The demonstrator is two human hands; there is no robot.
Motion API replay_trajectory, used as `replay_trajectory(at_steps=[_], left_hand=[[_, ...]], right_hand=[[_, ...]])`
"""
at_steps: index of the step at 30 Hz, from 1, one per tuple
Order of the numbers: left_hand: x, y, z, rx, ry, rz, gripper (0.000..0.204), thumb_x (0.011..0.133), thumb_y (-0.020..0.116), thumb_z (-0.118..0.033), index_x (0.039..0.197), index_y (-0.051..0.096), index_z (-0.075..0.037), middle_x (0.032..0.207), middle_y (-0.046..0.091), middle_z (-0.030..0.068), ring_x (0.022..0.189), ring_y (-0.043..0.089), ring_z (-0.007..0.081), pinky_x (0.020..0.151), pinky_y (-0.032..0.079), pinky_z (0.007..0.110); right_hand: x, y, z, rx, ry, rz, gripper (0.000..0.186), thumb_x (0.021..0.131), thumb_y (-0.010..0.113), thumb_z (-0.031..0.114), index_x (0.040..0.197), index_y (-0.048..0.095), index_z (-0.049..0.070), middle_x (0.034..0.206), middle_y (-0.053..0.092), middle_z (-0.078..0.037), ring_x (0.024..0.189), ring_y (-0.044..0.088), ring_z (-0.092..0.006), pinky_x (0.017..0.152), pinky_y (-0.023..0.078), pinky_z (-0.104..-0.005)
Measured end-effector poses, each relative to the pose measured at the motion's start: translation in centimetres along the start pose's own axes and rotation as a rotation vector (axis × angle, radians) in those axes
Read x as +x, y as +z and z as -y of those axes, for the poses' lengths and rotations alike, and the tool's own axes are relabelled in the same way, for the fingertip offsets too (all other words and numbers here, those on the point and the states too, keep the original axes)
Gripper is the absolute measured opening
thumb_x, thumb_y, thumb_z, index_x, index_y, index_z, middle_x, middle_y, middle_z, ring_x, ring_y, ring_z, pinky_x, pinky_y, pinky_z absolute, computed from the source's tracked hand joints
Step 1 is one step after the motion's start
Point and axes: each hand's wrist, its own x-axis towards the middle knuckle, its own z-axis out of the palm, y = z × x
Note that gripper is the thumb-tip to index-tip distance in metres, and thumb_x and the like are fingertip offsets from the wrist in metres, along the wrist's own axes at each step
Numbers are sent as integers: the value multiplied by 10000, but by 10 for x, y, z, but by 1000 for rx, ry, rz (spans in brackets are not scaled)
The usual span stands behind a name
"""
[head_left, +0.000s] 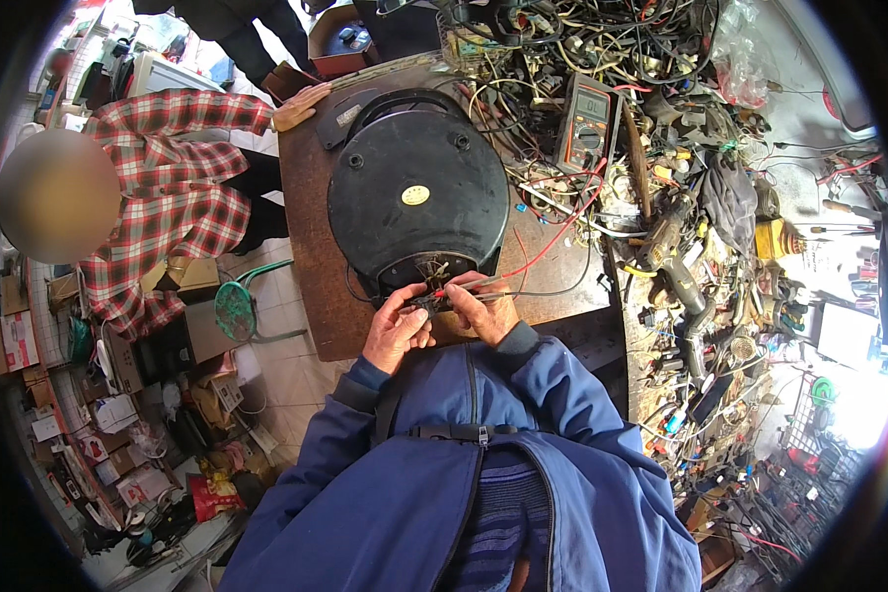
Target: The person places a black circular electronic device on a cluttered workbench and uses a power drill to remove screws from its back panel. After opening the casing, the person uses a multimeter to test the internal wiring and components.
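the left hand (397,331) pinches a small dark part (426,304) between thumb and fingers, and the right hand (487,312) is closed around slim meter probes (485,282); the tips are close to the part, but whether they touch it is too small to tell. both hands are at the centre of the frame, at the lower edge of a round black appliance (414,232) that lies flat on a brown table (311,237). loose wires (432,266) stick out there. a red lead (555,237) runs from the right hand up to a meter (587,126), right of top centre, beside tangled cables (612,39). in the upper left, a person in a red checked shirt (183,187) rests a hand (301,107) on the table's corner.
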Motion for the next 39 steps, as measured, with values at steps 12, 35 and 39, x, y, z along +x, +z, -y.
replay_trajectory(at_steps=[12, 35, 39], left_hand=[[-1, -2, 2, -48, -51, -121, 382, 990, 680, -194, 1316, 543, -48, 859, 622, 53, 664, 613, 125, 653, 589, 313], [-16, 9, 9, 1057, 591, -459, 374, 745, 802, -1, 1096, 678, -36, 928, 646, 84, 773, 709, 184, 659, 576, 305], [-16, 6, 12, 1020, 589, -440, 391, 757, 794, 3, 1127, 673, -38, 942, 659, 89, 783, 713, 181, 665, 575, 299]], right_hand=[[-6, -2, 4, -45, 21, -59, 248, 983, 674, 214, 1021, 682, -31, 709, 630, -34, 556, 561, -83, 491, 436, -255], [6, 3, 1, -334, -74, 147, 211, 959, 673, 151, 1000, 733, -46, 984, 727, -123, 849, 684, -207, 747, 527, -324], [14, 7, -17, -358, -346, 171, 235, 987, 673, 184, 1014, 735, -41, 887, 680, -41, 638, 594, -92, 529, 469, -260]])
